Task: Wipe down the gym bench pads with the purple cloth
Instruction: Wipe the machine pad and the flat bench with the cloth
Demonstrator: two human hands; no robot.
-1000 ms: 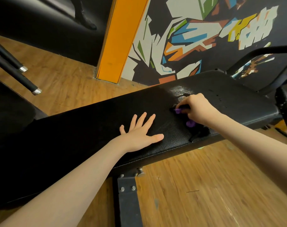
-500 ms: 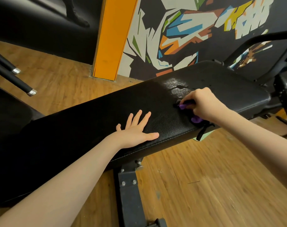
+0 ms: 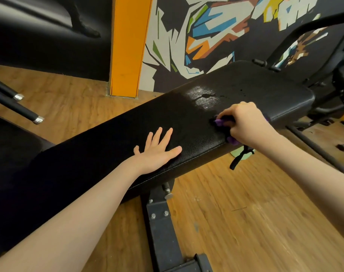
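A long black bench pad runs from lower left to upper right across the view. My left hand lies flat on it with fingers spread, near the front edge. To its right my right hand grips the purple cloth against the pad, close to the front edge. Most of the cloth is hidden under the fingers; small purple bits show at the fingertips and below the palm. A wet, shiny patch sits on the pad just beyond the right hand.
The bench's black steel post drops to the wooden floor below my arms. A black strap dangles under the pad edge. Black machine frame tubes stand at the right, two bar ends at left, an orange pillar behind.
My right hand has slid the cloth along the pad toward its front edge, leaving more of the wet patch uncovered. The left hand stays flat in place.
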